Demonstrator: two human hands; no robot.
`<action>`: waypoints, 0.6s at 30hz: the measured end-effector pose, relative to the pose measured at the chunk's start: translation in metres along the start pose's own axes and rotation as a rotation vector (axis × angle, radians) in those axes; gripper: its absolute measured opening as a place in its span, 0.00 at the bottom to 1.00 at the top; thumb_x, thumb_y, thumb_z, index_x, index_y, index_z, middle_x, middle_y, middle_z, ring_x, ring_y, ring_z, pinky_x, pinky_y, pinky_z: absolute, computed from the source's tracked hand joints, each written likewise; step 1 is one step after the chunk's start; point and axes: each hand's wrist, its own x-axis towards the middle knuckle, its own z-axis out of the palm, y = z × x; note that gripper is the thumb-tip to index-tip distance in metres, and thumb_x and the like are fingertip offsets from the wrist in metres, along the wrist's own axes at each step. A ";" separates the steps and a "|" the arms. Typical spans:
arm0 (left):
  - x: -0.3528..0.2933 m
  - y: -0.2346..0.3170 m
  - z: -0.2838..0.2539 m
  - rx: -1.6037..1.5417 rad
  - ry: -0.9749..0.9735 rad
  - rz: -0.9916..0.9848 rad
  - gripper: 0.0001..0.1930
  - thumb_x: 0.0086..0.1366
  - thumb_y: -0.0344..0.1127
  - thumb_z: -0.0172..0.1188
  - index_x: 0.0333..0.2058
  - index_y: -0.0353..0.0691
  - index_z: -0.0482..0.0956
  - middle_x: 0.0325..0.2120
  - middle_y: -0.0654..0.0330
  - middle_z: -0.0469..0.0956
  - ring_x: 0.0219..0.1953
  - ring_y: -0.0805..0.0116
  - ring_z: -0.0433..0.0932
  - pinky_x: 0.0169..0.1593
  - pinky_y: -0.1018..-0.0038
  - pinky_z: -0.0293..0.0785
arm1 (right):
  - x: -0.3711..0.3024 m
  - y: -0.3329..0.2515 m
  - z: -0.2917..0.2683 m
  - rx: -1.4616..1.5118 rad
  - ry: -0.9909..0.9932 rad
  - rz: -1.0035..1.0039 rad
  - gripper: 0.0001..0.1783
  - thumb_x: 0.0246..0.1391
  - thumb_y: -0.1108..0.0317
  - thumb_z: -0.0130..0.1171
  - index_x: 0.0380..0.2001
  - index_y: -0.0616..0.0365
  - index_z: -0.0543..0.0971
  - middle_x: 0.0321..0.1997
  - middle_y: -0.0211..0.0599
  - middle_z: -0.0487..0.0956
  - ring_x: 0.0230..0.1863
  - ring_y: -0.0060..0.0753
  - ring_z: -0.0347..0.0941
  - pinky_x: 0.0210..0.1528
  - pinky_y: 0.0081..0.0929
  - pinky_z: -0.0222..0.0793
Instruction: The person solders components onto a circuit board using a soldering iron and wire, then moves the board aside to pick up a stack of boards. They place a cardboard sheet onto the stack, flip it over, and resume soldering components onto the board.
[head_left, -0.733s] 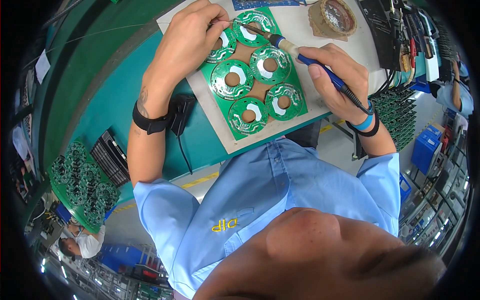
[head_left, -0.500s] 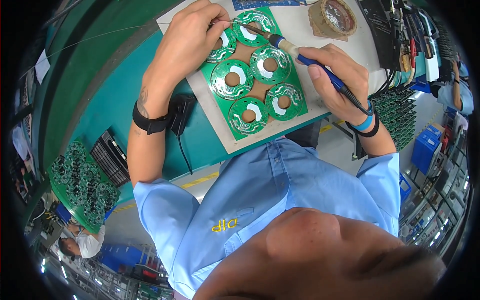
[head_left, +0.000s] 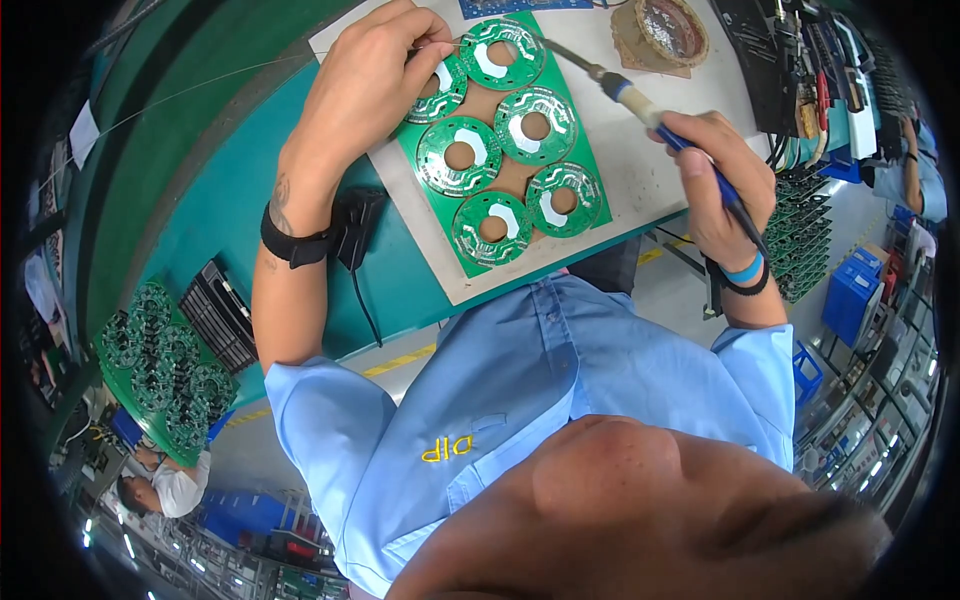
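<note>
A green circuit board panel [head_left: 580,150] with several ring-shaped boards lies on a light mat in front of me. My left hand [head_left: 385,65] pinches a thin solder wire [head_left: 250,66], its end over the upper part of the panel. The wire trails off to the left from that hand. In my right hand [head_left: 722,175] is a soldering iron [head_left: 640,105] with a blue handle, held like a pen. Its dark tip stands near the top right ring, pointing up and left; whether it touches the board I cannot tell.
A round pot [head_left: 660,35] with silvery contents stands on a small base at the back right. Hand tools [head_left: 820,90] crowd the right edge. Left of the mat [head_left: 455,285] sits a black device [head_left: 355,225] with a cable. More populated boards [head_left: 165,370] lie at the far left.
My right hand has drawn the soldering iron to the right, taking its tip away from the solder wire's end. The left hand has shifted only slightly.
</note>
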 end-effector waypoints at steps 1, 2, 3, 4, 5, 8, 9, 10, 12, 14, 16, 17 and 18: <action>-0.001 -0.001 0.000 0.004 -0.014 -0.021 0.08 0.71 0.33 0.64 0.42 0.33 0.82 0.33 0.56 0.78 0.33 0.62 0.80 0.40 0.68 0.77 | -0.007 0.001 -0.003 0.014 0.038 0.005 0.14 0.68 0.76 0.55 0.53 0.70 0.81 0.42 0.48 0.86 0.37 0.34 0.78 0.42 0.28 0.74; -0.001 -0.001 -0.001 0.008 -0.026 -0.041 0.08 0.71 0.34 0.64 0.43 0.34 0.82 0.34 0.57 0.78 0.35 0.61 0.80 0.41 0.67 0.77 | -0.012 0.002 -0.005 0.026 0.076 0.008 0.15 0.68 0.76 0.54 0.53 0.70 0.81 0.43 0.48 0.85 0.38 0.34 0.78 0.43 0.28 0.74; -0.002 0.000 -0.003 0.012 -0.038 -0.062 0.09 0.71 0.35 0.64 0.43 0.35 0.83 0.35 0.57 0.79 0.38 0.60 0.81 0.42 0.67 0.77 | -0.018 0.007 -0.004 0.026 0.075 0.006 0.15 0.68 0.76 0.54 0.53 0.70 0.81 0.43 0.48 0.85 0.38 0.34 0.78 0.43 0.28 0.74; 0.000 0.005 -0.004 0.009 -0.037 -0.062 0.09 0.71 0.35 0.64 0.43 0.35 0.83 0.35 0.57 0.79 0.38 0.60 0.81 0.42 0.67 0.77 | -0.027 0.013 0.000 -0.091 0.171 0.028 0.15 0.67 0.76 0.54 0.53 0.70 0.81 0.44 0.49 0.85 0.39 0.34 0.77 0.44 0.29 0.74; 0.002 0.012 -0.007 -0.002 -0.013 -0.060 0.08 0.70 0.33 0.64 0.41 0.33 0.81 0.35 0.53 0.79 0.37 0.54 0.80 0.41 0.63 0.76 | -0.034 0.019 0.004 -0.207 0.267 0.049 0.15 0.67 0.76 0.54 0.53 0.70 0.80 0.45 0.49 0.84 0.40 0.33 0.77 0.44 0.29 0.74; 0.005 0.026 -0.013 -0.023 0.034 -0.057 0.08 0.67 0.31 0.63 0.36 0.31 0.78 0.33 0.44 0.78 0.35 0.41 0.79 0.39 0.57 0.75 | -0.042 0.023 0.001 -0.258 0.332 0.073 0.15 0.66 0.76 0.54 0.53 0.71 0.80 0.47 0.50 0.84 0.42 0.33 0.77 0.45 0.29 0.73; 0.005 0.026 -0.013 -0.036 0.027 -0.080 0.08 0.67 0.31 0.63 0.35 0.31 0.79 0.33 0.44 0.78 0.35 0.41 0.79 0.39 0.57 0.75 | -0.043 0.022 -0.001 -0.193 0.304 0.075 0.15 0.66 0.76 0.54 0.53 0.71 0.80 0.48 0.50 0.83 0.43 0.33 0.77 0.46 0.29 0.73; 0.005 0.026 -0.013 -0.049 0.021 -0.104 0.07 0.67 0.31 0.63 0.35 0.31 0.79 0.33 0.44 0.78 0.35 0.42 0.79 0.40 0.57 0.75 | -0.044 0.021 -0.001 -0.128 0.276 0.076 0.15 0.66 0.76 0.53 0.53 0.71 0.80 0.49 0.51 0.83 0.43 0.33 0.77 0.46 0.29 0.73; 0.003 0.025 -0.013 -0.056 0.014 -0.132 0.07 0.67 0.31 0.63 0.35 0.31 0.79 0.33 0.45 0.78 0.35 0.42 0.79 0.40 0.57 0.75 | -0.036 0.015 0.002 -0.104 0.235 0.031 0.15 0.66 0.77 0.54 0.53 0.71 0.80 0.48 0.51 0.83 0.43 0.34 0.77 0.46 0.29 0.74; 0.001 0.022 -0.012 -0.011 0.015 -0.079 0.07 0.67 0.30 0.62 0.36 0.31 0.79 0.33 0.45 0.77 0.36 0.42 0.78 0.40 0.57 0.75 | -0.020 0.005 0.008 -0.063 0.158 -0.058 0.15 0.66 0.77 0.54 0.53 0.71 0.80 0.47 0.51 0.84 0.42 0.35 0.78 0.46 0.28 0.74; 0.003 0.021 -0.011 0.008 0.014 -0.047 0.06 0.67 0.30 0.62 0.36 0.31 0.80 0.32 0.45 0.77 0.36 0.42 0.78 0.41 0.57 0.75 | -0.008 -0.001 0.016 -0.020 0.127 -0.040 0.14 0.64 0.78 0.57 0.52 0.70 0.82 0.44 0.49 0.84 0.40 0.35 0.78 0.44 0.28 0.74; 0.003 0.021 -0.010 -0.005 0.016 -0.039 0.06 0.67 0.29 0.62 0.36 0.31 0.80 0.32 0.45 0.77 0.36 0.43 0.78 0.41 0.57 0.75 | -0.002 -0.003 0.020 0.026 0.092 -0.025 0.14 0.62 0.78 0.60 0.51 0.68 0.83 0.41 0.47 0.84 0.38 0.36 0.79 0.43 0.28 0.74; 0.003 0.022 -0.010 -0.017 0.019 -0.032 0.06 0.66 0.29 0.62 0.36 0.31 0.80 0.32 0.45 0.77 0.36 0.43 0.78 0.41 0.57 0.75 | 0.002 -0.005 0.022 0.072 0.057 -0.009 0.14 0.61 0.79 0.62 0.49 0.67 0.84 0.38 0.45 0.84 0.36 0.37 0.80 0.41 0.28 0.75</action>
